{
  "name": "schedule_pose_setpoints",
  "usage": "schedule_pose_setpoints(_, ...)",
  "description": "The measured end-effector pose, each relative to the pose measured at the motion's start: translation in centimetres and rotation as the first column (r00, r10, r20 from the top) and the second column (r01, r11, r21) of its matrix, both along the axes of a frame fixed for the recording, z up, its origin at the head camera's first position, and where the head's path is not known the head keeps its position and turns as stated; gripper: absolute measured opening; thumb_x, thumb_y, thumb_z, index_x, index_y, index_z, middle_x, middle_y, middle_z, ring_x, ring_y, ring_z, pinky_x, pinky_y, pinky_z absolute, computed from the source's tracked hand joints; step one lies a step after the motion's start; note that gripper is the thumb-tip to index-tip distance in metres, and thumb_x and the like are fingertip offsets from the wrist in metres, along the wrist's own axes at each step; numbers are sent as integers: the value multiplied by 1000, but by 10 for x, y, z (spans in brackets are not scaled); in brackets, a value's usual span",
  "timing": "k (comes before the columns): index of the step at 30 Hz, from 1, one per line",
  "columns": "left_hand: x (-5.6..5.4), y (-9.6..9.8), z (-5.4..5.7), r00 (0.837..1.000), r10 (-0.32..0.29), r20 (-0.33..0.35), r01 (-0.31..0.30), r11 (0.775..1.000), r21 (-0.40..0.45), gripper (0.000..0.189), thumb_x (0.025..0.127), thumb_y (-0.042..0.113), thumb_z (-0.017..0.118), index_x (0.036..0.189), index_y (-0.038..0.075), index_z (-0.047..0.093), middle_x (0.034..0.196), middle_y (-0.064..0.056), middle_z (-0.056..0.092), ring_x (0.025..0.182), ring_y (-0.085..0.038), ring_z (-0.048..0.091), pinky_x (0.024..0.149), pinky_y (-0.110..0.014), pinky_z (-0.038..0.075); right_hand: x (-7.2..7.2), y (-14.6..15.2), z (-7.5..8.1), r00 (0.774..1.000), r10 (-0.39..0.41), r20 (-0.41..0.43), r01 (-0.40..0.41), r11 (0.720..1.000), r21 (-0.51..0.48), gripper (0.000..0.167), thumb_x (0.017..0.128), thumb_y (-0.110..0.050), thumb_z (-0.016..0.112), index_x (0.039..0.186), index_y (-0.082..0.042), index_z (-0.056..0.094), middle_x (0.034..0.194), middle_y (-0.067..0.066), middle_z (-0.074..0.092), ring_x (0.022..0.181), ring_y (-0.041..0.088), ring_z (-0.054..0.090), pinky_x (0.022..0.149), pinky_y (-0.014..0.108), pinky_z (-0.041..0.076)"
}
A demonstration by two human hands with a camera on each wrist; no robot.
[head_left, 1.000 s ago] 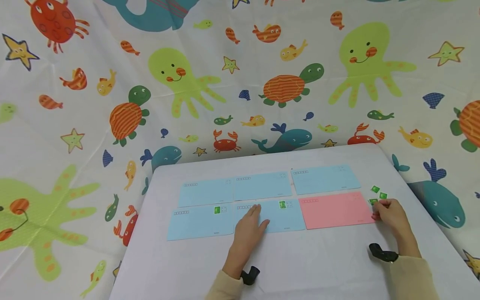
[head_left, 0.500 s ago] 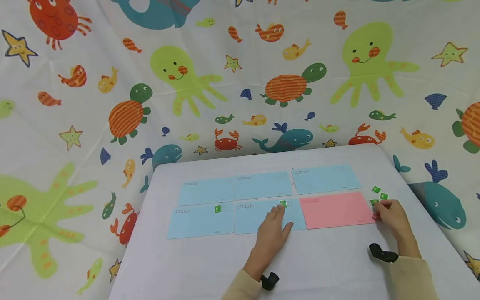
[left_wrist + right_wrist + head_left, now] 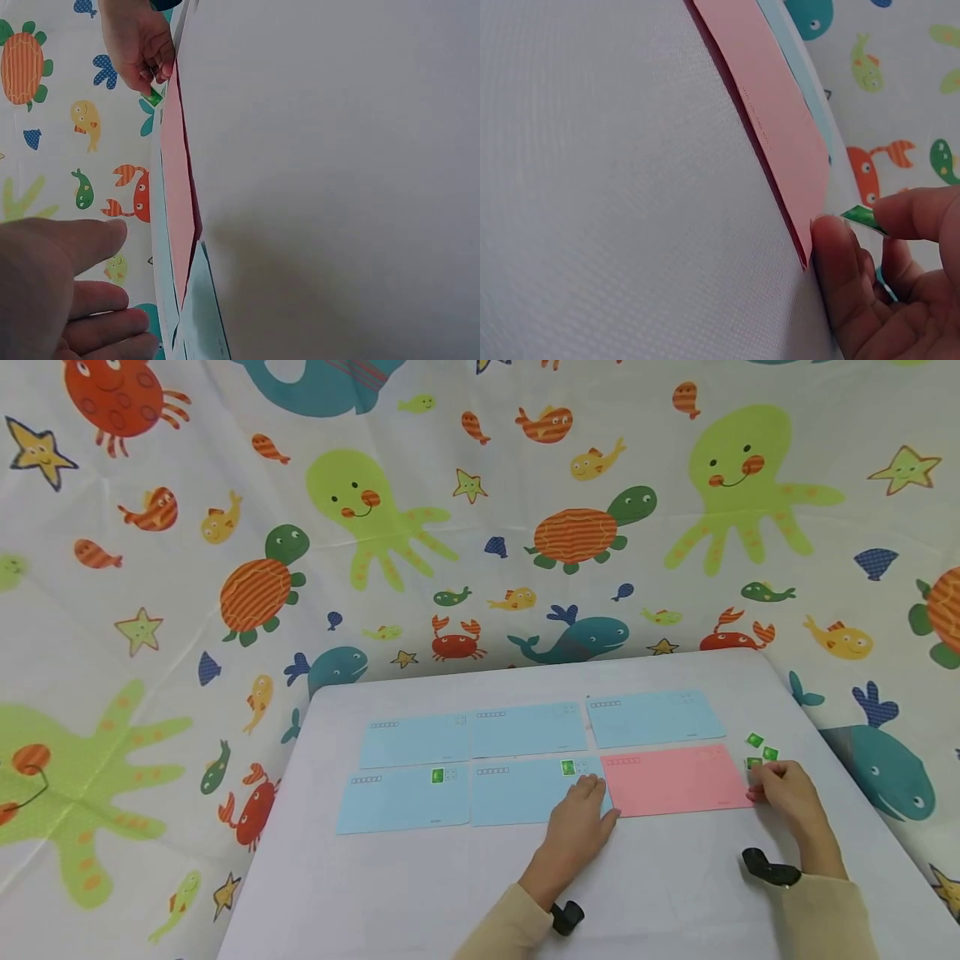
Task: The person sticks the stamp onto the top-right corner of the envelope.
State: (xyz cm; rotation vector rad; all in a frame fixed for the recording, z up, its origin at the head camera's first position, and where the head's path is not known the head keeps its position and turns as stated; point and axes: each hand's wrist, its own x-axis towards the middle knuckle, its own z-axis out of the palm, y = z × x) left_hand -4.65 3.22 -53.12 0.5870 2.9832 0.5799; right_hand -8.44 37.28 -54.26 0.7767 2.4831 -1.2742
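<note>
Green rectangular paper stamp point(image 3: 862, 217): at the fingertips of my right hand point(image 3: 787, 793), tilted up, just past the right end of a pink rectangular paper envelope point(image 3: 667, 785).
Right-hand grip: fingers curled in, tips drawn close, the stamp seemingly pinched; how many fingers back it I cannot tell.
Weight: next to nothing, I judge, so a slip would hardly be felt.
Stiffness: thin and bendy, most likely; a hard squeeze could crease it.
Slip: its face looks fairly smooth; whether the back is sticky I cannot tell.
Best hold: lightly by one edge or corner, leaving most of the face uncovered.
Left-hand grip: my left hand point(image 3: 576, 831) has its fingers extended and holds nothing, over the right end of a light-blue rectangular paper envelope point(image 3: 517, 797); a second green stamp point(image 3: 567, 767) lies just beyond those fingertips.
Loose green stamps point(image 3: 770, 753): on the white-covered table point(image 3: 667, 885), just beyond my right fingertips, probably easiest lifted by a corner.
</note>
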Motion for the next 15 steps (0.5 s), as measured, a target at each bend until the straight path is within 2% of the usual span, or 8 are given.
schedule_pose_setpoints(4,-3,10,-2,1000,-6,10,7,1000,-30,49,101,38,59,140,9,58,146,-3,58,136,-17,55,105,-31,52,0,-1,0,1000,-6,3,6,1000,-5,54,105,-37,37,130,12,36,98,16,62,65,5,57,87,43,47)
schedule_pose_setpoints(7,-5,15,-4,1000,-15,-11,14,999,-37,49,100,38,60,140,9,59,145,-3,59,135,-17,56,106,-31,51,0,-1,0,1000,-3,5,3,1000,-6,52,105,-37,36,127,11,37,97,16,62,65,5,57,88,45,47)
schedule_pose_setpoints(15,-8,24,-10,999,-34,-18,33,996,-88,49,101,41,57,140,11,58,144,-3,60,133,-17,58,105,-29,51,0,1,-3,1000,-10,6,10,1000,-5,55,106,-40,36,128,10,37,99,16,61,68,5,58,84,39,46)
